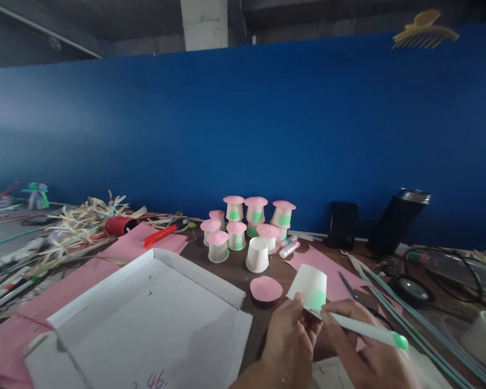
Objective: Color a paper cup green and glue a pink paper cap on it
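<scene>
My left hand (289, 337) grips a white paper cup (308, 282) turned upside down, with its rim toward me. On the cup's lower right side is a light green coloured patch. A white marker pen (362, 328) with a green end lies in my right hand (366, 351), its tip against the cup near the rim. Left of the cup lies a pink paper disc (266, 289). Beyond it a plain white cup (257, 255) stands upside down. Several upturned cups with green patches and pink paper tops (218, 246) are grouped behind, some stacked.
A white cardboard box lid (146, 324) fills the left front. Scissors (350, 286) and pink paper (318, 270) lie right of centre. A black flask (399, 221), a black phone-like object (343, 224) and a cable (470, 265) stand or lie at right. Paper strips (89, 219) pile at left.
</scene>
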Available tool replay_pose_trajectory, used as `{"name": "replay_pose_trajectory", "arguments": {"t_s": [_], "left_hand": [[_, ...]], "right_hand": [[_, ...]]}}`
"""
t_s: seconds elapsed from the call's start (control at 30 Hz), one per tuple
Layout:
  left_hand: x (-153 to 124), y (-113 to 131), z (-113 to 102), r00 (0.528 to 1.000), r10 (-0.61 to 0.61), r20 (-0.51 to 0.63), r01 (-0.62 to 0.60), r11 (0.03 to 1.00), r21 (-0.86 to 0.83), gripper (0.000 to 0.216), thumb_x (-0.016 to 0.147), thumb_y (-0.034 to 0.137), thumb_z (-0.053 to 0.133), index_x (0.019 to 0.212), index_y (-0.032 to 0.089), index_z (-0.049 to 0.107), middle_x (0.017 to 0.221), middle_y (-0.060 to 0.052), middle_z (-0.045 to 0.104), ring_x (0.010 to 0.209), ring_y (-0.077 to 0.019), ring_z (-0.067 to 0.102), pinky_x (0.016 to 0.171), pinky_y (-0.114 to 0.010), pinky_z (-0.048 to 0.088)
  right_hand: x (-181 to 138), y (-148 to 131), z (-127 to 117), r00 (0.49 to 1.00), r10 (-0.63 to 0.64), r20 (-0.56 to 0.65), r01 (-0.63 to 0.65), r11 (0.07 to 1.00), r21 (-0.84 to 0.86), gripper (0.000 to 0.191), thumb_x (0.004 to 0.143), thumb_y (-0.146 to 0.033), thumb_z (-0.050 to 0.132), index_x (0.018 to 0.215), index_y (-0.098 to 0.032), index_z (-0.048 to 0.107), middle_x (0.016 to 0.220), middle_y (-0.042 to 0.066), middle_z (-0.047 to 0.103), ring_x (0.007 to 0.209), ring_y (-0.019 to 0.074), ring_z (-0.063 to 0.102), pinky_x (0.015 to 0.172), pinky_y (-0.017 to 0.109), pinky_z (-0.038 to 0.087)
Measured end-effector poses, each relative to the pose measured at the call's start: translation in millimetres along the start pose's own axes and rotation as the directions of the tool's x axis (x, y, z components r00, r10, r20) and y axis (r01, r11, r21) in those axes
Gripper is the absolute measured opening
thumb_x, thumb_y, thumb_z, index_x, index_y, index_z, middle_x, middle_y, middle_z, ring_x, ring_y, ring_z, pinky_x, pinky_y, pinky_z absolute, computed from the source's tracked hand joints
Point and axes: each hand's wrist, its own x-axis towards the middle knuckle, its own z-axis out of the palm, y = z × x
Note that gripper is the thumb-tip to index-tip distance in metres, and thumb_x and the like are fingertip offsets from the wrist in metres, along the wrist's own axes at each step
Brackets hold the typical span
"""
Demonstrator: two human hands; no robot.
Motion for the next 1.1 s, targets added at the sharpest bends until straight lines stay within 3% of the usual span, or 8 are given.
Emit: {"name": "replay_pose_trajectory", "arguments": {"t_s": [0.1, 0.27, 0.43, 0.6, 0.73, 0.9, 1.1], "left_hand": [[-0.8, 1.8, 1.5, 1.0, -0.018, -0.007, 0.018, 1.0, 0.002, 0.006, 0.073, 0.018, 0.063, 0.074, 0.012, 0.062, 0.078, -0.007, 0.066, 0.076, -0.0154, 0.06, 0.078, -0.028, 0.043], [-1.2, 2.1, 1.8, 1.0, -0.028, -0.005, 0.028, 1.0, -0.006, 0.006, 0.073, 0.018, 0.062, 0.072, 0.013, 0.061, 0.072, -0.005, 0.063, 0.074, -0.0156, 0.059, 0.077, -0.028, 0.043], [-2.3, 2.8, 4.1, 0.999, -0.027, -0.02, 0.027, 0.999, 0.017, 0.007, 0.075, 0.019, 0.062, 0.074, 0.012, 0.062, 0.078, -0.006, 0.064, 0.076, -0.0152, 0.06, 0.079, -0.028, 0.043], [-2.2, 3.7, 5.3, 1.0, -0.015, -0.018, 0.015, 1.0, 0.007, 0.007, 0.074, 0.019, 0.063, 0.071, 0.013, 0.061, 0.071, -0.005, 0.063, 0.072, -0.0148, 0.059, 0.077, -0.028, 0.043], [-1.6, 3.4, 5.2, 1.0, -0.002, -0.005, 0.002, 1.0, 0.012, 0.01, 0.076, 0.02, 0.062, 0.078, 0.01, 0.063, 0.08, -0.009, 0.066, 0.078, -0.0162, 0.06, 0.078, -0.029, 0.043], [-1.6, 2.7, 3.3, 1.0, -0.027, -0.001, 0.027, 1.0, -0.003, 0.01, 0.077, 0.019, 0.06, 0.07, 0.013, 0.061, 0.07, -0.005, 0.063, 0.072, -0.0145, 0.059, 0.077, -0.028, 0.043], [-1.8, 2.9, 2.5, 1.0, -0.009, 0.007, 0.009, 1.0, 0.003, 0.011, 0.079, 0.02, 0.058, 0.074, 0.012, 0.063, 0.076, -0.006, 0.065, 0.075, -0.0149, 0.06, 0.077, -0.028, 0.043]], "right_hand": [[-0.2, 0.5, 0.6, 0.998, -0.003, -0.061, 0.002, 1.0, -0.028, 0.013, 0.087, -0.033, 0.05, 0.089, -0.021, 0.055, 0.079, 0.003, 0.064, 0.072, 0.0162, 0.064, 0.062, 0.024, 0.051], [-0.7, 1.4, 1.9, 0.999, 0.016, 0.036, -0.015, 1.0, -0.007, 0.014, 0.089, -0.033, 0.047, 0.09, -0.021, 0.055, 0.077, 0.003, 0.064, 0.067, 0.0152, 0.064, 0.06, 0.024, 0.052], [-1.1, 2.1, 2.5, 0.998, 0.012, -0.06, -0.015, 0.998, -0.06, 0.016, 0.087, -0.035, 0.05, 0.089, -0.021, 0.057, 0.08, 0.005, 0.065, 0.072, 0.0176, 0.065, 0.063, 0.025, 0.052], [-0.4, 1.6, 3.1, 1.0, 0.028, 0.008, -0.028, 0.999, -0.017, 0.015, 0.088, -0.034, 0.049, 0.088, -0.021, 0.057, 0.078, 0.003, 0.065, 0.07, 0.0157, 0.065, 0.063, 0.023, 0.053], [1.0, 2.8, 3.4, 0.997, 0.047, -0.066, -0.051, 0.997, -0.053, 0.017, 0.087, -0.035, 0.049, 0.089, -0.02, 0.057, 0.083, 0.005, 0.066, 0.074, 0.0169, 0.065, 0.064, 0.024, 0.053], [0.2, 2.1, 3.6, 0.998, 0.054, 0.011, -0.053, 0.998, -0.022, 0.018, 0.088, -0.036, 0.048, 0.088, -0.021, 0.059, 0.079, 0.005, 0.067, 0.069, 0.0161, 0.065, 0.061, 0.024, 0.054], [-0.7, 1.8, 4.4, 0.995, 0.082, -0.06, -0.086, 0.995, -0.055, 0.021, 0.086, -0.039, 0.051, 0.087, -0.021, 0.06, 0.079, 0.004, 0.068, 0.069, 0.0165, 0.066, 0.059, 0.023, 0.054]]}}
